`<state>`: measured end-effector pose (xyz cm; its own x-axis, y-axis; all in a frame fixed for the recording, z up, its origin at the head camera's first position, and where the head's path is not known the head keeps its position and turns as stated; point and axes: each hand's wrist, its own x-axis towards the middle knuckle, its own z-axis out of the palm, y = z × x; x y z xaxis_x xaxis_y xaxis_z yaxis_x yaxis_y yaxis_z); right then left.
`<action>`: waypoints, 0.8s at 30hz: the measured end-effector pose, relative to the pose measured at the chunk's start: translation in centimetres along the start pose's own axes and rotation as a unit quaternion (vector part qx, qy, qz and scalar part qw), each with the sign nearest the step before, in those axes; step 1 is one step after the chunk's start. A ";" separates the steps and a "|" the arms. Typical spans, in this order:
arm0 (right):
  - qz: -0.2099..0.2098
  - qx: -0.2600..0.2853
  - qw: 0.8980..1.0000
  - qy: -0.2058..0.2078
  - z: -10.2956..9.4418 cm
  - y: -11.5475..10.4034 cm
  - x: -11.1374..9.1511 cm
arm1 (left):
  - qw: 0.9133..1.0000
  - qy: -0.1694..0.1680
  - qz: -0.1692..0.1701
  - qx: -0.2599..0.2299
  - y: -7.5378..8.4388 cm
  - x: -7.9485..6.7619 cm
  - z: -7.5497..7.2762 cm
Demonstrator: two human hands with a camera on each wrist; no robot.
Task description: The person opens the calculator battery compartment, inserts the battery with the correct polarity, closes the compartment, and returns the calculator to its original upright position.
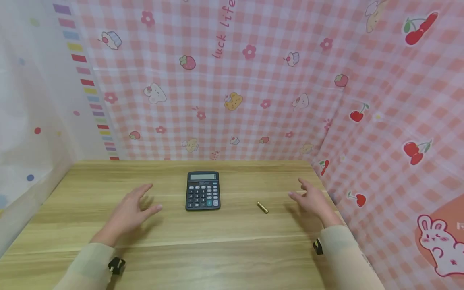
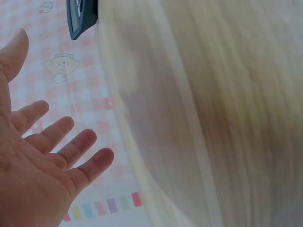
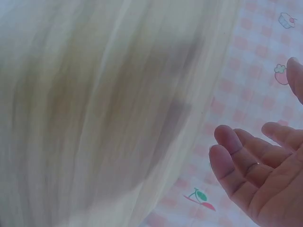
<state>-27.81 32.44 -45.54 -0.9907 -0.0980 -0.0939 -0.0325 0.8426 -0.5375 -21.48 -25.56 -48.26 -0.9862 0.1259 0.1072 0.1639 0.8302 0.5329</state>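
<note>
The desktop calculator [image 1: 203,191] lies face up on the wood-grain tabletop [image 1: 163,257], its display [image 1: 202,177] at the far end, and I place everything else from it. From my remote seat I see its long axis running almost straight away from the wearer. The left hand [image 1: 127,211] is to the calculator's left, near it, with a gap between thumb and casing; that thumb stands well away from the fingers, so I read the grasp as wide, with nothing in it. The left wrist view gives me only a corner of the calculator, plus the bare palm. The right hand [image 1: 314,203] is well off to the calculator's right, thumb and fingers parted too, and it holds nothing either. Between the calculator and that right hand lies a small gold cylinder [image 1: 262,208], touching neither; I cannot tell what it is. Its long axis slants, the far end nearer the calculator, the near end away from it. As I judge it, the relation that matters for any reach is sideways: the calculator lies on the thumb side of the left hand, the nearer of the two, its long edge facing that thumb, while the cylinder is closer to the right hand.
</note>
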 end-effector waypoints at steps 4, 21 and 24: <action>-0.010 0.007 1.000 0.006 0.3 -0.5 0.1 | 1.000 -0.003 -0.003 -0.009 0.1 0.1 0.2; -0.027 0.017 0.999 -0.008 1.4 -2.1 0.4 | 0.999 -0.024 -0.021 -0.039 0.8 0.5 0.5; -0.028 0.021 0.999 -0.014 1.5 -2.4 0.5 | 0.998 -0.030 -0.025 -0.044 0.9 0.4 0.5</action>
<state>-27.98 29.57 -45.57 -0.9835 -0.1595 -0.0849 -0.0820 0.8129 -0.5766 -21.77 -24.45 -48.15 -0.9923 0.1202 0.0299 0.1135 0.7858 0.6080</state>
